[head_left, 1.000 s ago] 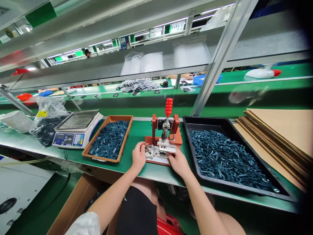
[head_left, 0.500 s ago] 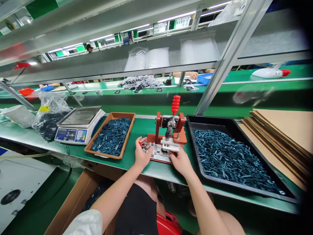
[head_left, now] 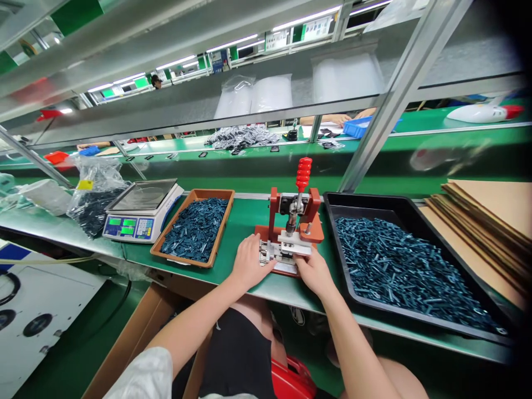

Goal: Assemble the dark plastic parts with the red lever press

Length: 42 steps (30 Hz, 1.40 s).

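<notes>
A red-brown press fixture (head_left: 274, 213) with an upright red ribbed handle (head_left: 303, 173) stands in front of me on the green bench. My left hand (head_left: 250, 262) is wrapped over the left end of its metal slide (head_left: 266, 250), thumb along the front edge; the hand covers what lies beneath. At the fixture's right side, my right hand (head_left: 315, 269) has its fingertips pressed together just under the pale metal block (head_left: 294, 244). Whether a small part is between them is hidden. A brown tray (head_left: 155, 247) of dark blue-green strips lies left, and a black tray (head_left: 353, 299) of similar pieces right.
A digital scale (head_left: 141, 213) and a plastic bag of dark parts (head_left: 93, 208) stand at the left. Cardboard sheets (head_left: 494, 221) are stacked far right. A slanted metal post (head_left: 369, 144) rises behind the black tray. An open cardboard box (head_left: 128, 338) is below the bench.
My left hand has gone from holding the slide's end with fingers apart to closing over it, hiding the small red tip. My right hand stays by the block. The view has shifted slightly.
</notes>
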### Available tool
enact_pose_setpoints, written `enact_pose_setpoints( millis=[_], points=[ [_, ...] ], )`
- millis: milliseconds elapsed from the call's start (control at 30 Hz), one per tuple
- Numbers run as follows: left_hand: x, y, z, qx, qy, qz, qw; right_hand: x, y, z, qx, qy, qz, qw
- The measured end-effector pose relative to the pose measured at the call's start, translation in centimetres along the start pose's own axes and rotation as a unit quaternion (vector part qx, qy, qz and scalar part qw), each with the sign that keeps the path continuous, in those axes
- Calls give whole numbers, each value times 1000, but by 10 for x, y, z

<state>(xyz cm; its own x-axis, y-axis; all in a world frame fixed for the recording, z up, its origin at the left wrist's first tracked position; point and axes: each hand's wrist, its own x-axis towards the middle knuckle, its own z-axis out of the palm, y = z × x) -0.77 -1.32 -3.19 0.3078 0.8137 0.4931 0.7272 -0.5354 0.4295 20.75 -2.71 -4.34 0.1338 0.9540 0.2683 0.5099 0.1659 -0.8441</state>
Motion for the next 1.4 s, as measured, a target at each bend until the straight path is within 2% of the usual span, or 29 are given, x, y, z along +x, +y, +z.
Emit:
enact_pose_setpoints(
  millis=[100, 200, 300, 433, 533, 600, 700, 800, 900, 1133, 1200, 1267, 1333, 1400],
  points=[
    [-3, -1, -1, 3, -6, 9, 1000, 5, 4, -2, 37, -22, 40, 998],
    [-1, 1, -2, -4, -14, 6, 1000, 6, 6, -3, 64, -31, 33, 997],
    [20, 12, -5, -43, 39, 6, 998, 7, 6, -2, 75, -26, 11, 997],
    [82, 54, -21, -152, 150, 22, 977, 9, 7, 3, 112, -19, 5, 994],
    [120, 95, -46, -221, 174, 53, 958, 8, 6, 4, 126, -15, 7, 992],
    [130, 118, -63, -241, 160, 92, 953, 7, 5, 4, 131, -11, 8, 991],
    [123, 136, -83, -286, 151, 126, 938, 6, 0, 3, 132, -3, 4, 991],
    [106, 142, -92, -317, 131, 161, 925, 4, -5, 1, 118, -12, 7, 993],
    [93, 144, -91, -283, 128, 202, 929, 3, -12, -3, 96, -16, 10, 995],
    [81, 150, -72, -225, 185, 180, 940, 3, -16, -4, 86, 0, 6, 996],
    [91, 149, -71, -183, 202, 203, 941, 4, -11, -3, 71, -3, 6, 997],
    [113, 147, -74, -143, 208, 219, 942, 4, -5, -1, 58, -1, -3, 998],
    [143, 146, -78, -141, 192, 191, 952, 4, -1, 0, 50, 2, -16, 999],
    [171, 145, -83, -179, 146, 146, 962, 3, 0, 1, 38, 2, -26, 999]
  ],
)
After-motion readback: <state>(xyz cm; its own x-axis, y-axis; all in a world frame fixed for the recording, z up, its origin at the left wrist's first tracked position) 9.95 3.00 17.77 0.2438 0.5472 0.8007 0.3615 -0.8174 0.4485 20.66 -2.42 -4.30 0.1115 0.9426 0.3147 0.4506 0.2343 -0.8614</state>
